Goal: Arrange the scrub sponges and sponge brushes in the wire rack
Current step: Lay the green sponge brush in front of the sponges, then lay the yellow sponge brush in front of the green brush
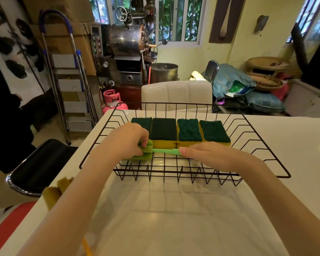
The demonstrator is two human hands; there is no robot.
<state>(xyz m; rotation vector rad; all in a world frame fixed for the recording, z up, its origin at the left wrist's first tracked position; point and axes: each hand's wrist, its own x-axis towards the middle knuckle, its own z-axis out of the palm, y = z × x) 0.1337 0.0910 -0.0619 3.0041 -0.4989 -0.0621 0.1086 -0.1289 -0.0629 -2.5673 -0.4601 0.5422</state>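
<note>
Green sponge brush (pixel 156 151) lies mid-frame inside wire rack (pixel 277 159), before four scrub sponges (pixel 181 132). Left hand (pixel 127 140) pinches its soft head; right hand (pixel 211 156) closed over the stiff handle. Judged light; handle grip suits.

Both bare forearms reach forward and converge. The left hand (pixel 127 140) is curled palm-down, its fingers (pixel 143 139) bent and pinching closed. The right hand (pixel 210 156) lies flatter, palm-down, with its thumb (pixel 185 150) extended toward the left and its fingers hidden beneath.
</note>
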